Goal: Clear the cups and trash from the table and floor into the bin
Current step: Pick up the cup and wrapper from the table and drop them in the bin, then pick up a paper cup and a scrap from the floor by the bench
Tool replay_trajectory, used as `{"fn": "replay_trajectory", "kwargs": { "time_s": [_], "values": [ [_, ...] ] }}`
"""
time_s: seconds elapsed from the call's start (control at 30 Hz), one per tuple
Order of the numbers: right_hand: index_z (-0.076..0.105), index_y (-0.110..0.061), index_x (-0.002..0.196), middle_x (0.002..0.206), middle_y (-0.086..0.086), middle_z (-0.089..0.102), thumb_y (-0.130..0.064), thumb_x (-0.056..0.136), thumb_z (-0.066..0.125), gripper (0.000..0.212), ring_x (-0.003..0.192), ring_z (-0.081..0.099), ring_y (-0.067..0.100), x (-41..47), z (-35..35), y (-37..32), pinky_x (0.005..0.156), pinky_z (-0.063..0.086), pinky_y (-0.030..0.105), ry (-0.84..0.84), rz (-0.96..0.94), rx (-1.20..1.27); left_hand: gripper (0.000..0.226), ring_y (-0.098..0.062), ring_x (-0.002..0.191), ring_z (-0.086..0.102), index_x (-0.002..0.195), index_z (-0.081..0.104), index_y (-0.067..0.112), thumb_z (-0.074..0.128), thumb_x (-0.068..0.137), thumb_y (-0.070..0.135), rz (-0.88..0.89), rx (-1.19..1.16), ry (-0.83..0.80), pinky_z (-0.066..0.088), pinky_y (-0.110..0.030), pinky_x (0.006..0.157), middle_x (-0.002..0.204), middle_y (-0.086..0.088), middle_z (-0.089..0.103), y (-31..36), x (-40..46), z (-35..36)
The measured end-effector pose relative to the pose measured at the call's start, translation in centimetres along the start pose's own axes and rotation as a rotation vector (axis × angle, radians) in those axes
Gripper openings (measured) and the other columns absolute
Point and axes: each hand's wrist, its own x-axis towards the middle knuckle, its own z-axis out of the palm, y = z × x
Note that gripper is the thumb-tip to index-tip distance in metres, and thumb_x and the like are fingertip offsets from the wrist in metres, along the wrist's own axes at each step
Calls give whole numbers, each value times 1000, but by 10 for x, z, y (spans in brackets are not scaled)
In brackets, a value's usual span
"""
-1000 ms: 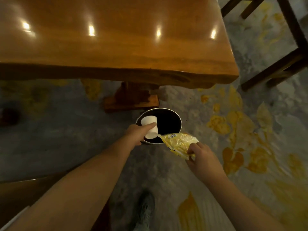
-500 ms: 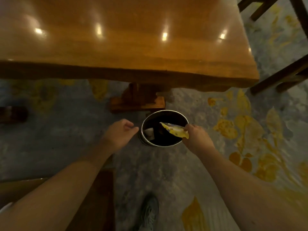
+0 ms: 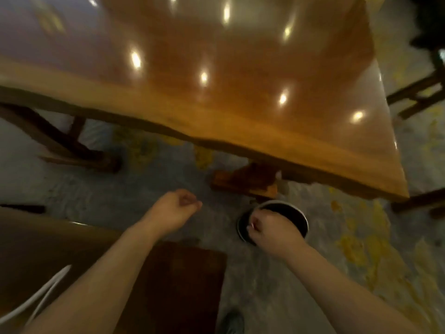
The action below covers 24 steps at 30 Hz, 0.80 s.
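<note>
A round dark bin [image 3: 304,219] with a metal rim stands on the floor by the table's wooden foot. My right hand [image 3: 272,233] hovers over the bin's mouth, back upward, fingers curled down, and it covers most of the opening. No yellow wrapper shows in or around that hand. My left hand [image 3: 174,208] hangs to the left of the bin, apart from it, fingers loosely curled with nothing in them. The bin's contents are hidden by my right hand and by darkness. The whole view is blurred.
A glossy wooden table [image 3: 240,97] fills the upper view, its near edge above the bin. Its foot [image 3: 245,180] sits just behind the bin. A dark wooden seat [image 3: 183,280] lies at lower left, my shoe [image 3: 232,323] below. Chair legs [image 3: 419,97] stand at the right.
The white cup left my left hand and dropped into the bin. My right hand carried the yellow wrapper over the bin; the wrapper is no longer visible. The view swung left.
</note>
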Motion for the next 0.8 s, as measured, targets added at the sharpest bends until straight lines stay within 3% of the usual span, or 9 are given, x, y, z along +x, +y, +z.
{"fn": "replay_trajectory", "kwargs": {
  "time_s": [0.17, 0.33, 0.43, 0.6, 0.8],
  "values": [
    [59, -34, 107, 97, -14, 58, -47, 93, 56, 19, 87, 55, 4, -33, -71, -133, 74, 51, 23, 136, -266, -101, 17, 2, 87, 61, 100, 65, 36, 70, 87, 46, 53, -56, 232, 48, -22, 73, 92, 17, 68, 13, -110, -133],
    [58, -37, 108, 94, -17, 57, -49, 93, 56, 20, 83, 55, 0, -85, -159, -304, 71, 53, 20, 245, -563, -168, 16, 1, 80, 61, 104, 61, 41, 66, 90, 45, 64, -70, 521, 49, -22, 66, 92, 16, 65, 8, -268, -266],
    [57, -42, 105, 89, -21, 55, -55, 89, 54, 21, 78, 55, -4, -114, -192, -398, 64, 51, 17, 319, -703, -180, 16, 9, 81, 60, 103, 60, 44, 67, 88, 45, 120, -38, 651, 51, -20, 66, 88, 17, 65, -8, -342, -331],
    [51, -46, 100, 88, -26, 52, -62, 84, 46, 23, 78, 55, -6, -165, -207, -562, 58, 46, 15, 367, -891, -182, 17, 14, 82, 59, 94, 55, 52, 68, 85, 48, 208, 49, 859, 44, -10, 56, 82, 21, 64, -63, -449, -447],
    [54, -44, 103, 91, -25, 52, -54, 87, 56, 19, 80, 56, -5, -203, -192, -730, 64, 51, 17, 411, -992, -171, 15, 4, 72, 61, 99, 61, 43, 65, 87, 50, 136, 193, 977, 50, -19, 64, 84, 22, 61, -142, -545, -581]
  ]
}}
